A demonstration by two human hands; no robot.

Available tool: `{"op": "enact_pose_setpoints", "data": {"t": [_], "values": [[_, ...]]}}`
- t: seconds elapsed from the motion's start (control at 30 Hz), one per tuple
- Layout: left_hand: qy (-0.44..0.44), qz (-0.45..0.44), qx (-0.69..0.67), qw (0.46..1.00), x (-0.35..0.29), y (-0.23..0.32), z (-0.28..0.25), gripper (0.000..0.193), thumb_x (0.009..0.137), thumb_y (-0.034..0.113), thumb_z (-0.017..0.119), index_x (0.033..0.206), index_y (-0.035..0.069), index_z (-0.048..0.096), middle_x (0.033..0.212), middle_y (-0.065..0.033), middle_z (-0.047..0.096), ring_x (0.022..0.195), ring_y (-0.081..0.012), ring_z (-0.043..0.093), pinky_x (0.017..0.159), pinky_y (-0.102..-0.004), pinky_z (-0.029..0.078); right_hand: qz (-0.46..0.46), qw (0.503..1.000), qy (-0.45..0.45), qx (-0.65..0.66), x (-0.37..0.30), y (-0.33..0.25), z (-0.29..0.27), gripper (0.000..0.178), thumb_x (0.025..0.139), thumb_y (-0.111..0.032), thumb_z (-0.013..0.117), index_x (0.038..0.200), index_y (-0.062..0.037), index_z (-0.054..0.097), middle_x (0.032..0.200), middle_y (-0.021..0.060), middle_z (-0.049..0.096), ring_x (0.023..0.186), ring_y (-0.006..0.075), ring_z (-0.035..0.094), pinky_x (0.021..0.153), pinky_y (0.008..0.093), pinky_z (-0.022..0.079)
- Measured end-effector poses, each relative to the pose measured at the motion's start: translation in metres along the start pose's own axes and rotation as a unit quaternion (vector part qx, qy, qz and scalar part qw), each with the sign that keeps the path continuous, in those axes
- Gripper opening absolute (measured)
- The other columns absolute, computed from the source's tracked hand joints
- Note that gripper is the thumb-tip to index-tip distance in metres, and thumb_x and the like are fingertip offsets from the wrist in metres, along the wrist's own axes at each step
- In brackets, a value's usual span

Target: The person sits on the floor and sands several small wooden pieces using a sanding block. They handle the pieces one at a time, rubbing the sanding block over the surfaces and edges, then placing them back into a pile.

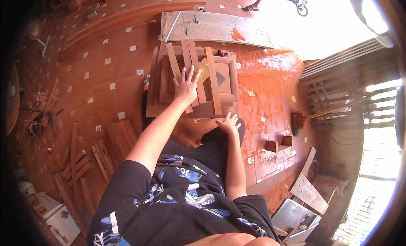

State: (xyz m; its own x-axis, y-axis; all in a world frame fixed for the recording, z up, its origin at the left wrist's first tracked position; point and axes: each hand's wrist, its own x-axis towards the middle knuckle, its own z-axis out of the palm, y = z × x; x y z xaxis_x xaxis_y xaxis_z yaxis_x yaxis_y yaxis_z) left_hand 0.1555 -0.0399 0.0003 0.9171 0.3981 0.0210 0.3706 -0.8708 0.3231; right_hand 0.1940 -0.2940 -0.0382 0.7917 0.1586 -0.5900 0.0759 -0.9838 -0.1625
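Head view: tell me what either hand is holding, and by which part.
Nothing appears held: the left hand lies spread over the wooden strips, at the edge of the yellowish disc; the right hand rests open at the right knee.

- The view looks from the head, through the left of two fisheye cameras worn side by side.
- It faces steeply down and forward, upright and unmirrored.
- The patterned shirt [177, 203] is nearest, filling the lower middle; the left hand [186, 87] and right hand [229, 124] are farther off.
- Its wide reach takes in the tiled floor [127, 89] all around, edges bowing toward a dark rim.
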Motion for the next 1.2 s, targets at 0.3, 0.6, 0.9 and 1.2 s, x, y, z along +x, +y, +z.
{"op": "enact_pose_setpoints", "data": {"t": [0.3, 0.6, 0.9, 1.2], "values": [[0.042, 0.061, 0.030, 0.997, 0.007, -0.005, 0.002, 0.063, 0.096, 0.025, 0.059, 0.154, 0.010, 0.039, 0.172, -0.0136, 0.015, 0.159, -0.0355, 0.013, 0.121, -0.0634, 0.025, 0.117, 0.993, 0.010, 0.024, 0.038, -0.036, 0.020, 0.143, 0.071, -0.086, 0.068, 0.165, -0.0071, -0.006, 0.166, 0.0335, -0.017, 0.150, 0.0632, -0.009, 0.124, 0.0628, -0.001], [0.072, 0.072, 0.003, 0.995, 0.016, -0.012, 0.011, 0.055, 0.095, 0.030, 0.066, 0.141, 0.009, 0.045, 0.168, -0.0150, 0.025, 0.156, -0.0369, 0.022, 0.114, -0.0581, 0.036, 0.098, 0.992, -0.082, -0.004, 0.042, -0.015, -0.009, 0.153, 0.063, -0.093, 0.066, 0.163, -0.0187, -0.022, 0.165, 0.0252, -0.032, 0.152, 0.0563, -0.016, 0.123, 0.0621, -0.008], [0.008, 0.091, 0.035, 0.995, 0.034, 0.006, 0.000, 0.085, 0.091, 0.025, 0.070, 0.163, 0.017, 0.025, 0.171, -0.0087, 0.021, 0.157, -0.0341, 0.020, 0.123, -0.0529, 0.028, 0.148, 0.981, -0.122, -0.014, 0.047, -0.019, -0.013, 0.148, 0.065, -0.091, 0.065, 0.161, -0.0239, -0.026, 0.165, 0.0193, -0.035, 0.155, 0.0492, -0.017, 0.123, 0.0614, -0.010], [0.002, 0.093, 0.034, 0.995, 0.057, 0.011, 0.001, 0.084, 0.093, 0.026, 0.068, 0.164, 0.018, 0.024, 0.171, -0.0104, 0.022, 0.154, -0.0362, 0.026, 0.123, -0.0533, 0.028, 0.172, 0.976, -0.129, -0.019, 0.070, -0.006, 0.016, 0.149, 0.064, -0.092, 0.065, 0.161, -0.0247, -0.027, 0.165, 0.0183, -0.035, 0.155, 0.0478, -0.019, 0.123, 0.0617, -0.012]]}}
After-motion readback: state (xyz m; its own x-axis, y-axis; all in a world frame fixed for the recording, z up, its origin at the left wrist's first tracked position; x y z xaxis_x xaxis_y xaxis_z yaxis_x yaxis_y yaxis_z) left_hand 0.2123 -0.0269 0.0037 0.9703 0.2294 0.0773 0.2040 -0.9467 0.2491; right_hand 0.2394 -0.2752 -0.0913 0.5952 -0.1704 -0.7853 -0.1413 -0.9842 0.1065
